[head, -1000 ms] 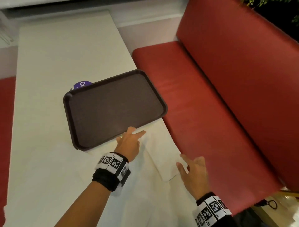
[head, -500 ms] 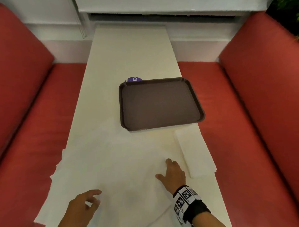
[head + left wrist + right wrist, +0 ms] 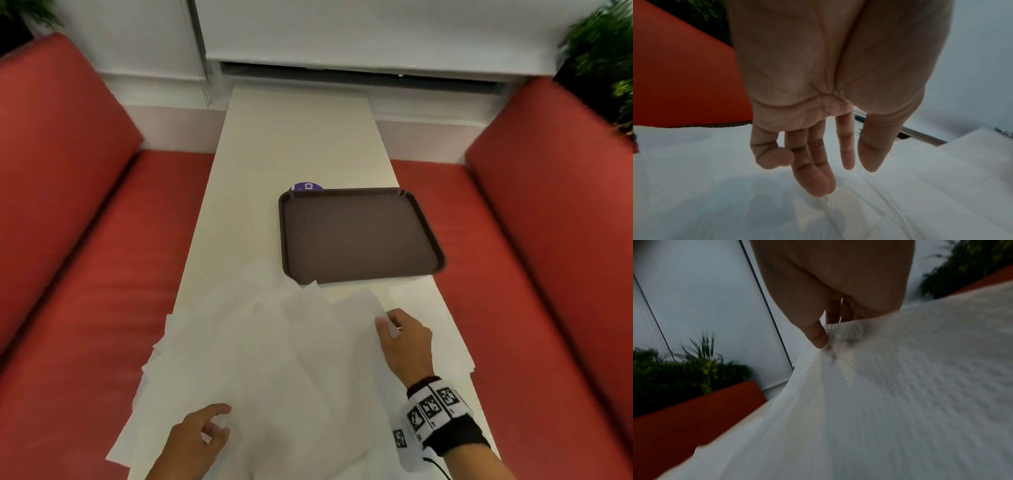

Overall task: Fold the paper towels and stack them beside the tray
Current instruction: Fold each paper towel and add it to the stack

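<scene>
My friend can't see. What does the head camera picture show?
A right hand pinches the corner of a paper towel on a white table, while the left hand hovers open over more towels. A brown tray lies beyond, between red benches.

White ribbed paper towels; dark brown tray; red benches

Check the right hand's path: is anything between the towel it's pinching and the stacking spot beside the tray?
Nothing visible blocks it. The right hand pinches a paper towel by its corner, just left of the folded towel lying near the tray. Only table and loose towels lie between.
</scene>
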`<state>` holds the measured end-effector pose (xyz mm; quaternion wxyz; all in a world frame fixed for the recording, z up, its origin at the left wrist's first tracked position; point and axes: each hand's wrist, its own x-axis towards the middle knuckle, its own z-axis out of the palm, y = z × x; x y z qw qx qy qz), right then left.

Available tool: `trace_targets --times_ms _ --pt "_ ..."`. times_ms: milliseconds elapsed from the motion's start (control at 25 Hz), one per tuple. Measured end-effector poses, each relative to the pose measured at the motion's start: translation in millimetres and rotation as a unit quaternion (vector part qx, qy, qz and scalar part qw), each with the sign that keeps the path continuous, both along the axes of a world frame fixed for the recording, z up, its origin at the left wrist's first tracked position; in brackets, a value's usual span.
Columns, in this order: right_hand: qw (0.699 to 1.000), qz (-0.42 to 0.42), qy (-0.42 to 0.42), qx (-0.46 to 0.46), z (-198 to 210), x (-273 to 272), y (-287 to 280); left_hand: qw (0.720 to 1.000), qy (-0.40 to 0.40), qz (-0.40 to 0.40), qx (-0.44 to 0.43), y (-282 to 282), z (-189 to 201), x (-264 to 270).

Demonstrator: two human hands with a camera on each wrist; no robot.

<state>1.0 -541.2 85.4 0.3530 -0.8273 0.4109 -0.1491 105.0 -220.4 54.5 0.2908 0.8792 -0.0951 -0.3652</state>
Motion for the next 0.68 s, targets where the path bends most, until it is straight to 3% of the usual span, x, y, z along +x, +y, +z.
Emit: trace_targets --times_ms 200,400,520,680 --pt "0.992 0.034 -0.107 -0.062 85.6 2.3 -29.4 0.998 0.006 -0.061 -0.012 -21.3 13.4 6.4" --pt "0.974 0.117 -0.192 -0.028 148.4 -1.7 -37.6 0.978 -0.006 -0.039 -0.204 -78.5 51.7 24.6" --pt "0.952 0.160 -0.242 0.098 158.4 -7.2 -37.1 0.943 0.090 -0.010 -0.320 -119.1 74.2 36.5" --pt "0.898 0.152 -0.299 0.285 158.6 -14.0 -37.2 0.857 0.300 -0.010 -0.419 -160.7 97.5 37.9"
